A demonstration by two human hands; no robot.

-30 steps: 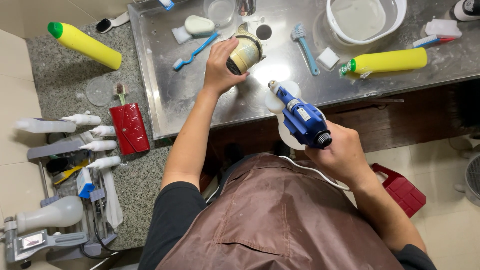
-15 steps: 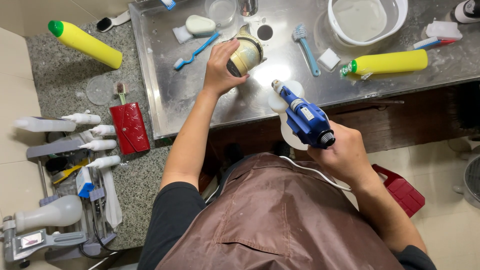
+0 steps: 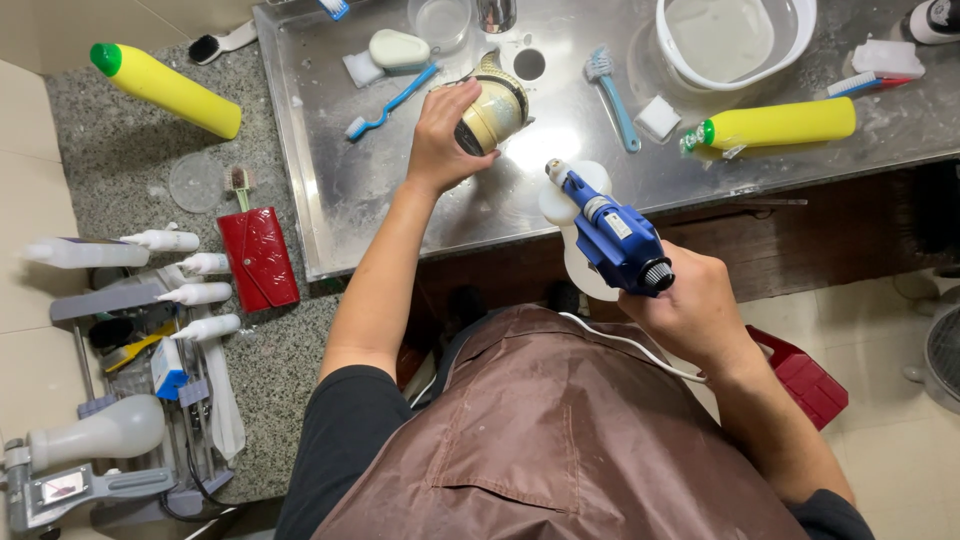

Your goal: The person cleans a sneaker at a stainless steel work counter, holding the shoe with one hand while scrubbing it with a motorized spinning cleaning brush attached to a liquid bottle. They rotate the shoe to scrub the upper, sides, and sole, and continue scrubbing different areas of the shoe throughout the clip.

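Observation:
My left hand grips a rounded cream-coloured item with a dark opening, holding it above the steel sink tray. My right hand holds a blue corded hand tool by its grip. The tool's nozzle points up and left toward the cream item, a short gap away. A white cord trails from the tool across my brown apron. A white rounded pad shows under the tool.
On the tray lie a blue toothbrush, a blue brush, a yellow bottle and a white basin. The granite counter at left holds another yellow bottle, a red wallet and white squeeze bottles.
The blue tool has shifted slightly to the right in my right hand. My left hand keeps the cream item in nearly the same place.

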